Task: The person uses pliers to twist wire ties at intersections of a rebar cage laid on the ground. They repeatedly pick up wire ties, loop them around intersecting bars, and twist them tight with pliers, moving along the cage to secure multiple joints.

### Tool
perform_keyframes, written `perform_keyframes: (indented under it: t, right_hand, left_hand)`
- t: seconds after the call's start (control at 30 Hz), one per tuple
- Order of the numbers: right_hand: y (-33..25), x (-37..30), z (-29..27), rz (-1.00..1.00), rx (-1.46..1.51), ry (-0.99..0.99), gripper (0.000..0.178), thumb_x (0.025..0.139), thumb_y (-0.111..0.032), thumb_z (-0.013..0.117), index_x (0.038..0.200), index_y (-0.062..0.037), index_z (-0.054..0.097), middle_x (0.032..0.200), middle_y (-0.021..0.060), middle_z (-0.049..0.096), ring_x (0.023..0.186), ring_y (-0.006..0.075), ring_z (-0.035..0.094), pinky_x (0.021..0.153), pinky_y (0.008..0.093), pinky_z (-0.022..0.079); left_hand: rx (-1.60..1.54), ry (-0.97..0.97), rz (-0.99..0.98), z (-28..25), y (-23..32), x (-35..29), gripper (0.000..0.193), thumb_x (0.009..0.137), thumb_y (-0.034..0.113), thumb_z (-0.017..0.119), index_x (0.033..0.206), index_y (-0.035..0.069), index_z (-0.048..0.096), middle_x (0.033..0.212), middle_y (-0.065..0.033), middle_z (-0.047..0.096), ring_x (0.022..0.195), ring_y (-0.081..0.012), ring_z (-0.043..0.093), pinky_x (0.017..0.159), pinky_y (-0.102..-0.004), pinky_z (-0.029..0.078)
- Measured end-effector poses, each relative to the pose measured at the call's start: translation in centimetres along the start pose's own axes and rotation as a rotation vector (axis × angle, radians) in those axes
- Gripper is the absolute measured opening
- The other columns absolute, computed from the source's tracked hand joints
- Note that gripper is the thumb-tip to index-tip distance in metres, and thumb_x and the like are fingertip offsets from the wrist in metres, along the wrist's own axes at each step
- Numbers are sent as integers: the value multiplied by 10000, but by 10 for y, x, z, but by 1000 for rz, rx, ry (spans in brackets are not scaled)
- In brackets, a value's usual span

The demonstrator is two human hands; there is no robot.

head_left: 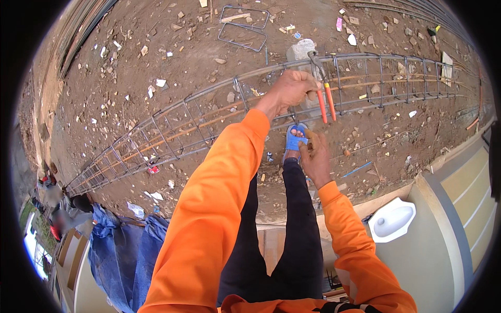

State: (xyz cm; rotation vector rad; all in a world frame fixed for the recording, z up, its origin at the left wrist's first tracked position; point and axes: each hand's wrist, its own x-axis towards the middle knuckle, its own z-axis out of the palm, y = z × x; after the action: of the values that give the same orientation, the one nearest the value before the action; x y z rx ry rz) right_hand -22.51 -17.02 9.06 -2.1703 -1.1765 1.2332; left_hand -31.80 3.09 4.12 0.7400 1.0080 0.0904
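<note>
My left hand (295, 91) is closed, its thumb and fingertips pinching a pair of pincers (322, 95) at the top of one red handle. The pincers' dark jaws point away from me, over the far bars of a long rebar cage (383, 79). Their two handles spread slightly toward me. Nearer to me, over the ground beside my blue sandal (295, 136), is my right hand (316, 159). Its fingers are bent, with thumb and forefinger apart and nothing visible between them. The cage runs from the lower left to the right, its square stirrups set along the long bars.
Two loose rectangular stirrups (244, 27) lie beyond the cage. A concrete lump (301, 50) sits by its far side. Steel bars (86, 34) are stacked at far left. A white squat toilet pan (392, 220) and blue tarpaulin (122, 253) are near me. People (62, 208) are at left.
</note>
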Motion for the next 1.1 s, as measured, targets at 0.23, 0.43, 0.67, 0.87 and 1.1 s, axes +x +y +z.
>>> perform_keyframes:
  t: [0.23,0.43,0.67,0.87,1.1]
  right_hand:
    - [-29,-20,23,7,582,241,306,976,-136,579,1242,15,597,1089,95,643,973,167,620,762,298,517]
    - [-11,-74,80,363,587,25,281,980,-151,575,1175,37,650,833,32,671,710,78,557,639,249,468]
    - [0,-93,108,235,431,-93,291,980,-132,579,1198,51,639,918,3,652,770,63,533,682,232,460]
    - [-29,-73,87,138,304,-93,297,971,-169,576,1177,36,640,921,160,674,788,170,626,722,299,494]
    - [-32,-51,90,-33,110,-18,299,930,-108,574,1199,1,646,852,156,624,782,267,606,720,348,477]
  left_hand:
    - [-613,138,-14,61,-58,-83,262,924,215,689,1124,48,662,902,0,663,760,-83,569,649,-237,449]
    - [-283,367,36,38,-144,-142,190,941,186,662,1007,11,697,825,-8,653,666,-89,546,596,-245,444]
    - [68,379,-23,-3,-158,-159,295,985,250,589,862,-1,685,697,-28,635,585,-88,537,557,-250,444]
    - [-318,478,-12,-19,-138,-149,294,977,261,604,861,11,707,683,-25,637,598,-80,554,574,-245,458]
    - [-272,631,35,-38,-111,-140,287,958,303,630,949,28,711,682,-6,642,595,-74,555,586,-233,468]
